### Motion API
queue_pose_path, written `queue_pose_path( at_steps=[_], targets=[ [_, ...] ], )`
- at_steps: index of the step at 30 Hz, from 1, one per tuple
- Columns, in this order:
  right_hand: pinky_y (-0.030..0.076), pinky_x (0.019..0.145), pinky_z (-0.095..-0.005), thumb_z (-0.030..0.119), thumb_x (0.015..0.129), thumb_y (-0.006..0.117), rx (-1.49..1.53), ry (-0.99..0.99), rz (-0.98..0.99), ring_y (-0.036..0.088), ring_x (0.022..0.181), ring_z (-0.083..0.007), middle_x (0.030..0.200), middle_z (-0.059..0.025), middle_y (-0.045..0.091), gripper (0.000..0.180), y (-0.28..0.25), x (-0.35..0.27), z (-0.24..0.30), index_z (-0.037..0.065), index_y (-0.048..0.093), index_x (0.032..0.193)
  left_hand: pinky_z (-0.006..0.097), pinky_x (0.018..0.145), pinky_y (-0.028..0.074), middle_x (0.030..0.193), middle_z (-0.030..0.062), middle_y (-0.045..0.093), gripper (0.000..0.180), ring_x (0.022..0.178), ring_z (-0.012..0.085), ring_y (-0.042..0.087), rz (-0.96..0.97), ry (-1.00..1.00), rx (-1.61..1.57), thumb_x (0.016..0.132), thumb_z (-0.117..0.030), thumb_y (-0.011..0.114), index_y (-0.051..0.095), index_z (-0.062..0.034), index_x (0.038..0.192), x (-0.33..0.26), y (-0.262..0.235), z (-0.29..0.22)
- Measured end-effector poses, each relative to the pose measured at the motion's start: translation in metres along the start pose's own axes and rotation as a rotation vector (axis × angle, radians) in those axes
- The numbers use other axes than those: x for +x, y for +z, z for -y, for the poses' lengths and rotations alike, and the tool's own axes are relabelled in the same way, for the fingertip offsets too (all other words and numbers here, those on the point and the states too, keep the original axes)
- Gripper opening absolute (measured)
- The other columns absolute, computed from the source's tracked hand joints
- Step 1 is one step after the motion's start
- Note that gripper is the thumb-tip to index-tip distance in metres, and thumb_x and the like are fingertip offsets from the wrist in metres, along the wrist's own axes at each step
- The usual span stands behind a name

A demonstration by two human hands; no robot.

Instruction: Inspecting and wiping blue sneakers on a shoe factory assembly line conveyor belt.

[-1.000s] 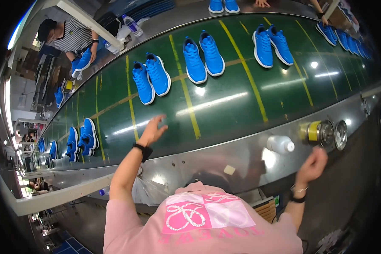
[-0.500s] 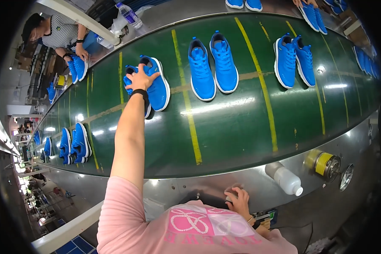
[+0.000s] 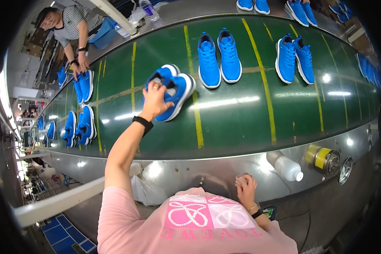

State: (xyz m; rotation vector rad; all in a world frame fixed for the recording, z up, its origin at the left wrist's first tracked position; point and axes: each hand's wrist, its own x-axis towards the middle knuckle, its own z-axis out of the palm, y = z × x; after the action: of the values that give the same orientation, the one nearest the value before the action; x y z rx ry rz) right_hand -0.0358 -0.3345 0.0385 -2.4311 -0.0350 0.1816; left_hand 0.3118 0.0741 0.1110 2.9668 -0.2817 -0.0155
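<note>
My left hand [image 3: 155,102] grips a pair of blue sneakers [image 3: 183,94] by their heel openings, with fingers hooked into the collars. The pair is tilted over the green conveyor belt [image 3: 228,122], white soles turned up and to the right; whether it still touches the belt is hard to tell. Just right of it, another pair of blue sneakers [image 3: 208,63] stands with toes toward me. My right hand [image 3: 247,190] is by the metal edge near my body, its fingers curled round a small pale thing too unclear to name.
More blue sneakers [image 3: 287,59] stand on the belt at right, and others [image 3: 86,125] at left. Across the belt, a person in a striped shirt [image 3: 74,27] handles a pair. A white bottle [image 3: 285,167] and a metal can [image 3: 326,161] lie on the near ledge [image 3: 216,169].
My left hand has drawn the sneakers toward me and to the right, turning and tilting them. My right hand has shifted slightly. The person opposite has raised their head.
</note>
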Motion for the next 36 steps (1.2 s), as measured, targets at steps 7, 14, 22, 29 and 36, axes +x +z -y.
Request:
queue_pose_path(
  at_steps=[7, 14, 22, 29, 36],
  targets=[
    [0.04, 0.098, -0.0441, 0.011, 0.079, 0.077, -0.035, -0.13, -0.1, 0.05, 0.115, -0.0337, 0.124, -0.0125, 0.053, 0.042, -0.007, 0.0, 0.005, 0.012, 0.066, 0.119, 0.066, 0.11, 0.025, 0.132, 0.0147, 0.055, 0.045, 0.137, 0.0314, 0.04, 0.187, 0.687, 0.129, 0.058, -0.014, 0.081, 0.059, -0.012, 0.098, -0.162, -0.034, -0.056],
    [0.049, 0.09, -0.0387, 0.015, 0.085, 0.073, 0.406, -0.144, 0.084, 0.058, 0.104, -0.0321, 0.119, -0.0144, 0.057, 0.045, 0.025, 0.048, 0.068, 0.007, 0.059, 0.127, 0.057, 0.118, 0.022, 0.14, 0.0071, 0.053, 0.035, 0.142, 0.0213, 0.037, 0.311, 0.996, 0.119, 0.068, -0.009, 0.072, 0.063, -0.0126, 0.101, -0.297, 0.01, -0.086],
    [0.05, 0.093, -0.0387, 0.015, 0.079, 0.073, 0.45, -0.052, 0.1, 0.059, 0.106, -0.0312, 0.122, -0.0212, 0.055, 0.067, 0.118, 0.07, 0.072, 0.005, 0.046, 0.139, 0.053, 0.111, 0.032, 0.139, 0.0147, 0.049, 0.068, 0.135, 0.0376, 0.038, -0.065, 0.066, -0.448, 0.072, -0.009, 0.074, 0.049, -0.0102, 0.136, -0.372, 0.036, -0.106],
    [0.051, 0.078, -0.0341, 0.007, 0.077, 0.069, 0.442, 0.044, 0.121, 0.061, 0.08, -0.021, 0.098, -0.0104, 0.062, 0.072, 0.114, 0.072, 0.066, 0.019, 0.047, 0.144, 0.044, 0.085, 0.052, 0.099, 0.0204, 0.065, 0.099, 0.092, 0.0402, 0.066, 0.028, -0.596, -1.137, 0.071, -0.012, 0.077, 0.019, -0.007, 0.151, -0.372, 0.106, -0.108],
    [0.052, 0.093, -0.034, 0.008, 0.088, 0.061, 1.345, 0.474, 0.373, 0.065, 0.105, -0.021, 0.119, -0.0077, 0.066, 0.051, 0.069, 0.051, 0.046, 0.006, 0.052, 0.139, 0.035, 0.09, 0.055, 0.117, 0.0096, 0.065, 0.059, 0.104, 0.0223, 0.066, 0.114, -0.845, -1.763, 0.075, 0.004, 0.063, 0.052, -0.0004, 0.133, -0.381, 0.108, -0.079]
  ],
)
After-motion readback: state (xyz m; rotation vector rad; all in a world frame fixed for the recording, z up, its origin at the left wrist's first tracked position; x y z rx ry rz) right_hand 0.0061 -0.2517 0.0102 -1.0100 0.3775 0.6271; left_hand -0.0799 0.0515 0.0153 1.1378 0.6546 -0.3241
